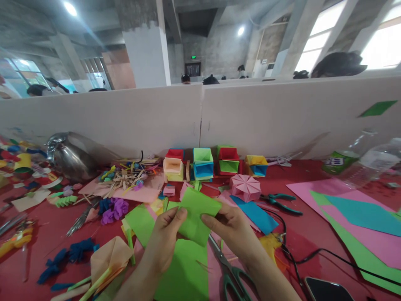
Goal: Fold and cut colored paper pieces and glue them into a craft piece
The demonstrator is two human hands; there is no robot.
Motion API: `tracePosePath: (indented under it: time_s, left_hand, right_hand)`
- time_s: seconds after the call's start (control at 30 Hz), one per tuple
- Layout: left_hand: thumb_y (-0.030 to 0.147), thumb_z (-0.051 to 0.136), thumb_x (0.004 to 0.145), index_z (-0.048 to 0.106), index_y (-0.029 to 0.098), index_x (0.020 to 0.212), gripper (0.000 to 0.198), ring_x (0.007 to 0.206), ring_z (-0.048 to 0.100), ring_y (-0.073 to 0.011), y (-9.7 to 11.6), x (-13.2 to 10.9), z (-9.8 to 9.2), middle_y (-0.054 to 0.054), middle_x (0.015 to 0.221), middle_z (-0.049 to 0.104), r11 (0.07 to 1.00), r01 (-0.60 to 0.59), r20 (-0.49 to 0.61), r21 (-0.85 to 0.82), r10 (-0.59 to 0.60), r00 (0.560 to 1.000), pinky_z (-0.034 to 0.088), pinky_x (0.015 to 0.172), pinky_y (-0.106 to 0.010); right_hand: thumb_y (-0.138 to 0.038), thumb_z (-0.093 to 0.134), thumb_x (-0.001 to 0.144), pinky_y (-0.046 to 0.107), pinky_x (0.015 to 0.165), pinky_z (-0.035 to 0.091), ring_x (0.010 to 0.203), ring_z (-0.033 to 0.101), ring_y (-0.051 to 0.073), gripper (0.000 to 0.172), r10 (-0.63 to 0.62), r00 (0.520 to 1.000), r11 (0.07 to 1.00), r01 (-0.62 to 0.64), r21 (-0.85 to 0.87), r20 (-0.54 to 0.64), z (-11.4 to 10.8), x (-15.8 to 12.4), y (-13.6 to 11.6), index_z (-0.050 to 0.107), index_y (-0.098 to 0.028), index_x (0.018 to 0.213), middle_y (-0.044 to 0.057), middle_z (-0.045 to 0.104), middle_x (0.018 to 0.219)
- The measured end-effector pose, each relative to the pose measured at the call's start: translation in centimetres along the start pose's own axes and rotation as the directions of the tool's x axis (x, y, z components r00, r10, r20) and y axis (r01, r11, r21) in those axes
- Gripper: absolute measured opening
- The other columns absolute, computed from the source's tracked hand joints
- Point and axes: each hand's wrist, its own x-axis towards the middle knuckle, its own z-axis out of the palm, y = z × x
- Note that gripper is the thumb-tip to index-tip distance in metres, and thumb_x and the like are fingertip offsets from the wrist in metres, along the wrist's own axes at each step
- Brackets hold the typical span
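Between my two hands is a piece of green paper [198,211], held up above the table. My left hand [166,234] pinches its left edge between thumb and fingers. On the right side, my right hand [230,225] grips the paper the same way, thumb on the near face. Below them lies a larger green sheet [184,271] on pink paper. A pair of scissors [230,267] with dark green handles rests under my right wrist, its blade tips close to the held paper. Another green sheet [140,223] lies beside my left hand.
Folded paper boxes [203,163] stand along the white partition [266,117], behind a pink octagonal box [245,187]. Pliers [282,200], a black cable [326,253] and a phone [327,289] lie at right. A metal kettle [73,156], wooden sticks and paper scraps crowd the left.
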Motion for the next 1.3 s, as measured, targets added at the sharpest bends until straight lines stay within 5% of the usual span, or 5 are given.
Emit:
tracePosePath:
  time_s: [0.27, 0.47, 0.73, 0.97, 1.3]
  left_hand:
    - [0.024, 0.073, 0.067, 0.07, 0.013, 0.065, 0.012, 0.043, 0.058, -0.0113, -1.9, 0.5, 0.0, 0.0, 0.052, 0.068, 0.988, 0.117, 0.002, -0.096, -0.118, 0.993, 0.04, 0.041, -0.019]
    - [0.028, 0.069, 0.072, 0.073, 0.014, 0.08, 0.016, 0.078, 0.067, -0.0151, -3.5, -0.8, 1.2, -0.005, 0.084, 0.074, 0.884, 0.262, 0.09, -0.386, -0.247, 0.965, 0.05, 0.072, -0.021]
    - [0.058, 0.06, 0.072, 0.072, 0.018, 0.092, 0.046, 0.102, 0.06, -0.0273, -3.3, -2.1, 1.6, -0.009, 0.098, 0.072, 0.872, 0.233, 0.245, -0.43, -0.135, 0.96, 0.046, 0.091, -0.038]
    - [0.028, 0.059, 0.083, 0.066, 0.027, 0.106, 0.023, 0.113, 0.054, -0.0214, -2.4, -2.6, 1.5, -0.003, 0.116, 0.066, 0.999, -0.031, 0.166, -0.007, 0.032, 0.986, 0.041, 0.097, -0.031]
    - [0.034, 0.055, 0.085, 0.04, 0.032, 0.134, 0.051, 0.132, 0.032, -0.0196, 0.5, -3.5, 0.5, 0.003, 0.142, 0.042, 0.823, -0.201, 0.345, 0.531, 0.007, 0.939, 0.031, 0.106, -0.03]
  right_hand:
    - [-0.011, 0.054, 0.081, 0.028, 0.073, 0.046, 0.083, 0.054, 0.016, 0.037, -0.173, 0.983, 0.951, 0.151, -0.271, -0.06, -0.2, -3.0, 1.0, 0.065, -0.03, 0.111, 0.003, 0.055, 0.086]
    - [-0.002, 0.043, 0.082, 0.024, 0.06, 0.048, 0.076, 0.055, 0.015, 0.054, -0.481, 0.873, 0.807, 0.407, -0.428, -0.078, 0.2, -4.9, 3.1, 0.055, -0.035, 0.123, 0.004, 0.051, 0.084]
    - [0.005, 0.04, 0.078, 0.029, 0.069, 0.051, 0.088, 0.053, 0.018, 0.068, -0.557, 0.83, 0.672, 0.464, -0.577, 0.019, 0.5, -5.6, 4.1, 0.04, -0.035, 0.134, 0.007, 0.047, 0.097]
    - [0.002, 0.043, 0.073, 0.034, 0.072, 0.05, 0.095, 0.05, 0.022, 0.067, -0.54, 0.837, 0.646, 0.479, -0.594, 0.088, 0.4, -6.2, 2.9, 0.043, -0.028, 0.133, 0.009, 0.044, 0.105]
    - [-0.016, 0.066, 0.077, 0.025, 0.068, 0.046, 0.075, 0.054, 0.014, 0.006, -0.175, 0.985, 0.886, 0.157, -0.436, 0.0, -0.7, -2.9, -3.9, 0.068, -0.021, 0.078, 0.0, 0.056, 0.077]
